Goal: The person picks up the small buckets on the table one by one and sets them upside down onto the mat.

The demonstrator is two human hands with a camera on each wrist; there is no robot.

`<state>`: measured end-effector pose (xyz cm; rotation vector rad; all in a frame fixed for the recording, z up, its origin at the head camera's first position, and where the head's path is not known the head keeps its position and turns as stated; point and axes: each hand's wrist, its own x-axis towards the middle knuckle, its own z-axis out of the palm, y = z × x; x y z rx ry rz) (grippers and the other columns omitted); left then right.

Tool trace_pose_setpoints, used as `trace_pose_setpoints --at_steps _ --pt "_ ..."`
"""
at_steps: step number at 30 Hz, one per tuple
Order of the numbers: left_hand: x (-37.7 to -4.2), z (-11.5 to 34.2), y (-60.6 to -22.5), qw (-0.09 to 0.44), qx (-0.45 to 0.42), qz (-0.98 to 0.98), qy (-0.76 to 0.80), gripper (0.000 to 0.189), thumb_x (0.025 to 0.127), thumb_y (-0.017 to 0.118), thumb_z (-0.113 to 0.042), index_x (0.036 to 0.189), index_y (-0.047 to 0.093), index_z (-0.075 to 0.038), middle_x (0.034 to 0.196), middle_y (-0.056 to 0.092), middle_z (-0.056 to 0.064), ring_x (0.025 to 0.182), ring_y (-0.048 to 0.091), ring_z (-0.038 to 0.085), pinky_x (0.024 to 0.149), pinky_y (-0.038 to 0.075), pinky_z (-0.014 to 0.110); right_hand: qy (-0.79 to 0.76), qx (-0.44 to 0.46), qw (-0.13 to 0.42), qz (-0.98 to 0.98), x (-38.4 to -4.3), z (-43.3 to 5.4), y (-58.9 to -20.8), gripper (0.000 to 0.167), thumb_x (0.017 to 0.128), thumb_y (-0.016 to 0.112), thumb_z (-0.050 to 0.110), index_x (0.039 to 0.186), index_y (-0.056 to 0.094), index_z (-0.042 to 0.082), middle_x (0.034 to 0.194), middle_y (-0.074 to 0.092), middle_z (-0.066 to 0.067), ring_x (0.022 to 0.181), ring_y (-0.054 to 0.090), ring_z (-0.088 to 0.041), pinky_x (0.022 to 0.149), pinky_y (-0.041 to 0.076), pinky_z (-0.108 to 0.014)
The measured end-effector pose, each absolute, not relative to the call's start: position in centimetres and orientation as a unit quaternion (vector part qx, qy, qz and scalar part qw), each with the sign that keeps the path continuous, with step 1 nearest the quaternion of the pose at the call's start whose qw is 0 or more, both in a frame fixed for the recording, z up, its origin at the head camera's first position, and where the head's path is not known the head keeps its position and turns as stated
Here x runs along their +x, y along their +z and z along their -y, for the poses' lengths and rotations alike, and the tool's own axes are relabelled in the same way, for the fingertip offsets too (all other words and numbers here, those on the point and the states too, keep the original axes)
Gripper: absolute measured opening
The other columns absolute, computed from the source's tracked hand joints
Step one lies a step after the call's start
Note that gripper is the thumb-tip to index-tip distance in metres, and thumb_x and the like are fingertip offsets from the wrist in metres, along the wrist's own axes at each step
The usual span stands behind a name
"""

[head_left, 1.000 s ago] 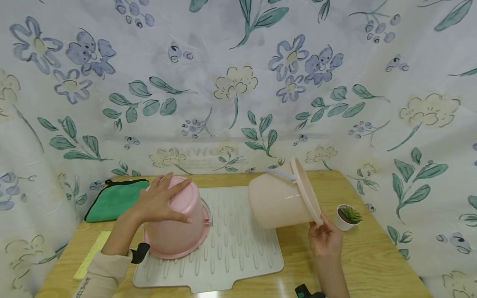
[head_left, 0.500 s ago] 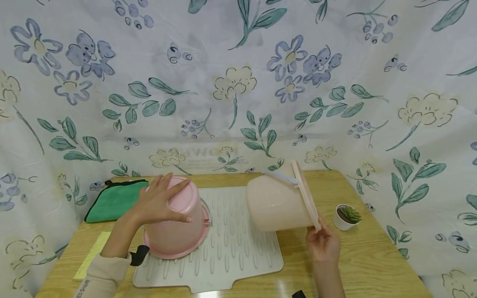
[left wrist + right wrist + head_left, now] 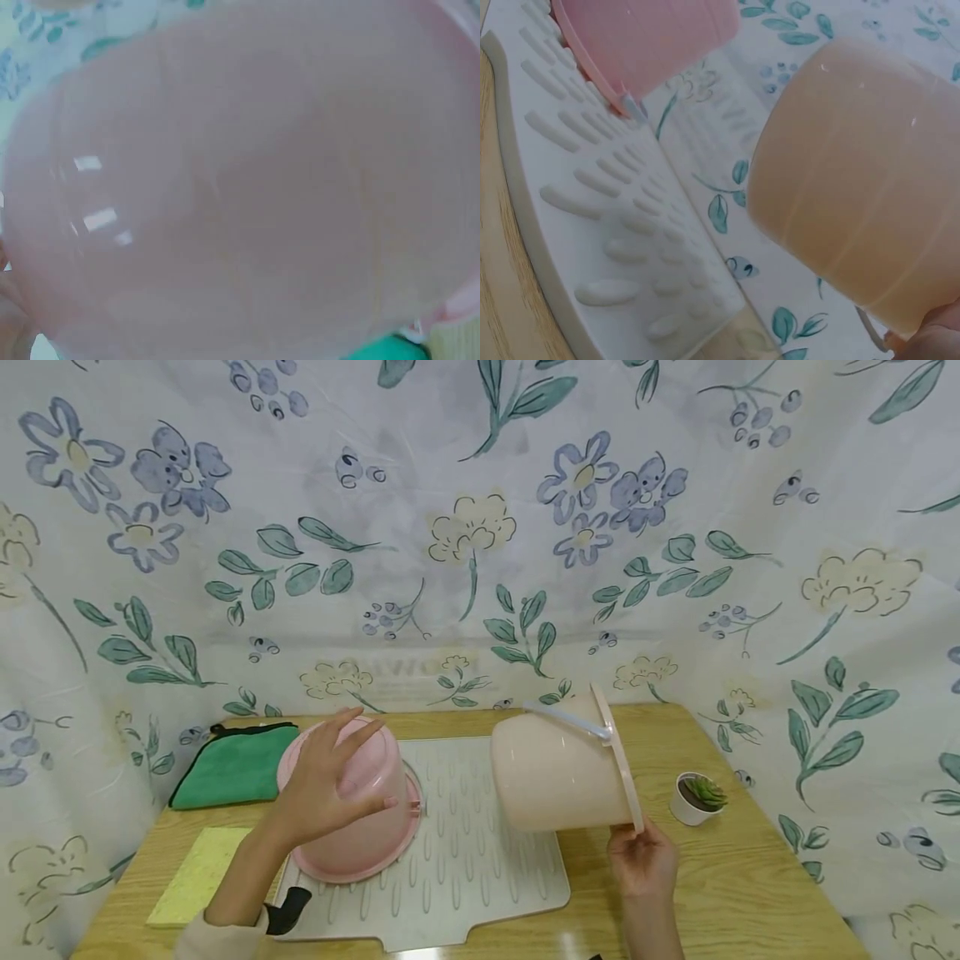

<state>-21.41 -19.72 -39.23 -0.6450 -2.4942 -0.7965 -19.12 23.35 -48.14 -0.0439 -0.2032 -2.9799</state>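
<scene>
Upside down on the left half of a pale ribbed drying mat stands a pink bucket. My left hand is spread over its upturned base, fingers fairly straight and thumb apart along the near side. Pink wall fills the left wrist view, with part of the hand at its lower left edge. My right hand pinches the rim of a cream bucket at its lowest point. That bucket lies on its side in the air, mouth to the right, its blue-grey handle folded along the top.
A green zip pouch lies at the back left, with a yellow cloth in front of it. On the right a small potted succulent stands on the wooden table. A floral curtain hangs behind.
My left forearm and hand have shifted right, showing more of the pink bucket's left side and the yellow cloth. My right hand has moved left and slightly lower, tipping the cream bucket closer to level.
</scene>
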Motion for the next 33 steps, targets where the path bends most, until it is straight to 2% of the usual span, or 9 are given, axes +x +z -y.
trace_pose_setpoints --at_steps 6,11,15,18,23,25,28,30,33 --pt "-20.3 18.1 -39.5 0.246 -0.273 0.872 -0.325 0.092 0.069 0.087 -0.043 0.148 0.046 -0.024 0.155 0.034 0.011 0.14 0.034 0.035 0.105 0.027 0.067 -0.988 -0.078 0.098 0.085 -19.0 -22.8 -48.6 0.015 0.093 0.039 -0.013 0.103 0.05 -0.014 0.092 0.056 -0.026 0.076 0.061 -0.035 0.063 0.058 -0.037" --pt "-19.2 16.5 -39.8 0.226 -0.289 0.869 -0.333 0.092 0.073 0.086 -0.046 0.151 0.041 -0.023 0.157 0.029 0.011 0.14 0.035 0.036 0.1 0.038 0.066 -0.979 -0.128 0.122 0.097 -18.8 -22.2 -49.1 0.021 0.088 0.039 -0.016 0.102 0.055 -0.015 0.092 0.06 -0.026 0.078 0.063 -0.035 0.067 0.058 -0.037" --pt "-18.1 15.1 -39.9 0.197 -0.294 0.878 -0.322 0.094 0.075 0.083 -0.051 0.153 0.036 -0.026 0.159 0.025 0.009 0.14 0.037 0.036 0.099 0.044 0.062 -0.977 -0.135 0.13 0.1 -18.6 -21.8 -49.3 0.022 0.086 0.039 -0.017 0.1 0.056 -0.015 0.09 0.061 -0.026 0.076 0.064 -0.035 0.068 0.058 -0.036" --pt "-17.6 14.2 -39.9 0.179 -0.297 0.883 -0.318 0.097 0.076 0.082 -0.052 0.155 0.032 -0.027 0.16 0.023 0.009 0.14 0.038 0.037 0.098 0.045 0.061 -0.977 -0.135 0.132 0.102 -18.4 -21.5 -49.4 0.021 0.087 0.039 -0.016 0.099 0.056 -0.015 0.089 0.061 -0.026 0.076 0.064 -0.035 0.068 0.057 -0.036" --pt "-17.4 13.3 -40.2 0.179 -0.304 0.883 -0.31 0.1 0.077 0.078 -0.057 0.157 0.027 -0.026 0.16 0.024 0.01 0.136 0.045 0.035 0.095 0.049 0.058 -0.969 -0.166 0.145 0.112 -18.2 -20.9 -49.9 0.02 0.091 0.039 -0.013 0.099 0.057 -0.014 0.092 0.061 -0.026 0.079 0.064 -0.034 0.072 0.057 -0.036" --pt "-17.5 13.0 -40.4 0.181 -0.304 0.883 -0.308 0.1 0.077 0.076 -0.06 0.157 0.027 -0.025 0.159 0.025 0.011 0.127 0.054 0.029 0.092 0.051 0.055 -0.966 -0.178 0.148 0.113 -18.1 -20.7 -50.2 0.02 0.092 0.038 -0.012 0.099 0.057 -0.013 0.093 0.062 -0.026 0.081 0.064 -0.033 0.074 0.056 -0.035" --pt "-17.5 12.6 -40.7 0.18 -0.301 0.884 -0.31 0.101 0.076 0.076 -0.06 0.158 0.026 -0.025 0.16 0.026 0.01 0.12 0.058 0.024 0.093 0.051 0.053 -0.962 -0.195 0.15 0.115 -17.9 -20.5 -50.6 0.021 0.091 0.038 -0.012 0.097 0.057 -0.012 0.093 0.063 -0.025 0.082 0.064 -0.031 0.076 0.054 -0.033" --pt "-17.5 12.4 -40.8 0.177 -0.297 0.883 -0.316 0.102 0.075 0.078 -0.059 0.157 0.027 -0.025 0.16 0.027 0.009 0.122 0.057 0.024 0.095 0.049 0.054 -0.96 -0.204 0.151 0.118 -17.8 -20.4 -50.7 0.021 0.091 0.038 -0.012 0.096 0.058 -0.012 0.093 0.064 -0.024 0.083 0.064 -0.031 0.077 0.053 -0.032" --pt "-17.4 12.1 -41.0 0.173 -0.293 0.883 -0.325 0.103 0.074 0.079 -0.058 0.157 0.028 -0.024 0.16 0.028 0.008 0.132 0.049 0.03 0.097 0.047 0.057 -0.957 -0.216 0.152 0.12 -17.6 -20.2 -50.9 0.022 0.092 0.038 -0.01 0.096 0.059 -0.012 0.093 0.065 -0.024 0.084 0.065 -0.03 0.078 0.052 -0.031"
